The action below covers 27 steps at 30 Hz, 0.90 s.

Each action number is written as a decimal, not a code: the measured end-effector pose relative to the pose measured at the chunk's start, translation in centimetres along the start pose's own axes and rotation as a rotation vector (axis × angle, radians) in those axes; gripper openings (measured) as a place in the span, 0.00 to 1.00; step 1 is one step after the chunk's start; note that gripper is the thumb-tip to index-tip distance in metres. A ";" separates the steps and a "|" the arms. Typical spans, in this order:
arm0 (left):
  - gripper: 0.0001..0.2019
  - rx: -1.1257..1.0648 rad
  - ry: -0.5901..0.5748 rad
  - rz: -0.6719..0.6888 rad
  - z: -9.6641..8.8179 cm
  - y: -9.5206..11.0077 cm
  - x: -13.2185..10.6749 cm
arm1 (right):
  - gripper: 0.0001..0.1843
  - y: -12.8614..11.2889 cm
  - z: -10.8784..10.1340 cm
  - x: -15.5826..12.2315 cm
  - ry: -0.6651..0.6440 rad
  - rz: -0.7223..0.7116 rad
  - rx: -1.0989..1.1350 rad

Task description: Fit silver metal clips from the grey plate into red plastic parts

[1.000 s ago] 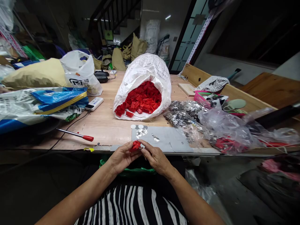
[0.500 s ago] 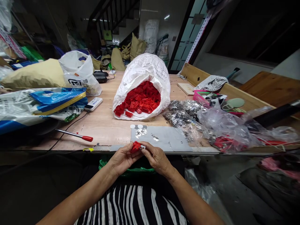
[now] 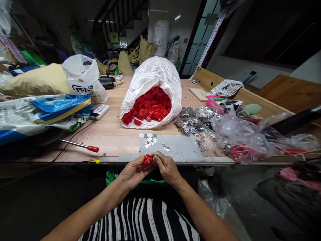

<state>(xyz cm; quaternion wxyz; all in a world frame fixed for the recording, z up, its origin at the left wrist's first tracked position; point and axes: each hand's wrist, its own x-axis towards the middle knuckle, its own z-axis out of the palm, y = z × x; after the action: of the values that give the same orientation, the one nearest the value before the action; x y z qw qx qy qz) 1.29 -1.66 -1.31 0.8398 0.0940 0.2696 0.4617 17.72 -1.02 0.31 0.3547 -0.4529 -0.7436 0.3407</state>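
Observation:
My left hand (image 3: 132, 173) and my right hand (image 3: 166, 168) meet just below the table's front edge, both pinched on one small red plastic part (image 3: 146, 159). Beyond them a grey metal sheet (image 3: 180, 149) lies at the table edge with small shiny metal bits (image 3: 151, 142) on it. Further back a white sack (image 3: 155, 80) lies on its side, open toward me, full of the same red plastic parts (image 3: 150, 107).
A red-handled screwdriver (image 3: 81, 145) and a white remote (image 3: 100, 111) lie at the left, beside blue-and-white bags (image 3: 42, 112). Clear plastic bags (image 3: 235, 137) of metal and red pieces crowd the right. A green bag (image 3: 111, 177) hangs under the table edge.
Both hands have dropped slightly and turned the red part between the fingertips. Everything on the table stays where it was.

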 end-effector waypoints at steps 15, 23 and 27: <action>0.09 1.680 0.167 0.158 -7.3 -0.5 0.1 | 0.08 6.3 -5.2 0.7 0.247 0.264 -0.520; 0.17 1.802 0.159 0.074 -9.3 -0.5 0.9 | 0.06 6.2 -4.3 2.1 0.215 0.233 -0.587; 0.11 1.578 0.075 0.110 -8.4 0.0 0.4 | 0.04 6.1 -4.0 2.1 0.188 0.201 -0.612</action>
<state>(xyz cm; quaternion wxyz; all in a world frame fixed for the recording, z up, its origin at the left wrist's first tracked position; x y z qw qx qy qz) -3.09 -2.11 -8.48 0.4915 0.6592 0.5405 0.1780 22.96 3.86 -2.25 0.2338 -0.6390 -0.7270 0.0915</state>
